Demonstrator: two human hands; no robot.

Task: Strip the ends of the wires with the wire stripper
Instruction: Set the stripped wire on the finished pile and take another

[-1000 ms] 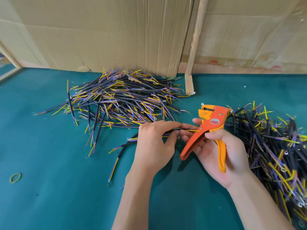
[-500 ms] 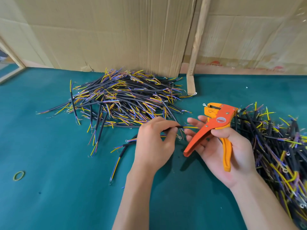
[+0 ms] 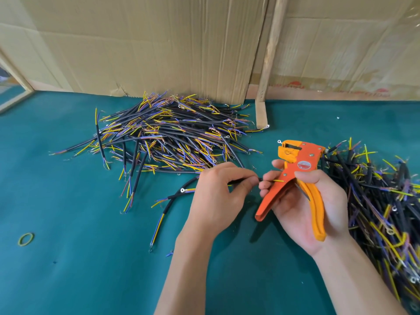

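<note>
Centrally, the left hand (image 3: pixel 216 196) pinches a wire (image 3: pixel 245 181) whose yellow end crosses the orange stripper (image 3: pixel 295 178) gripped by the right hand (image 3: pixel 311 205). Wire piles lie behind (image 3: pixel 168 137) and right (image 3: pixel 381 196) on the green surface (image 3: pixel 91 258); cardboard (image 3: pixel 159 46) stands behind.

— What do I have at the back of my table?
— Creased cardboard sheets (image 3: pixel 147 46) standing upright, a wooden slat (image 3: pixel 269 53) leaning between them.
— And on the green mat (image 3: pixel 79 269)?
— A yellow-green rubber band (image 3: pixel 25 239), far left.

left hand (image 3: pixel 216 196) pinches wire (image 3: pixel 276 180) | right hand (image 3: pixel 304 201) grips stripper (image 3: pixel 297 171)
</note>
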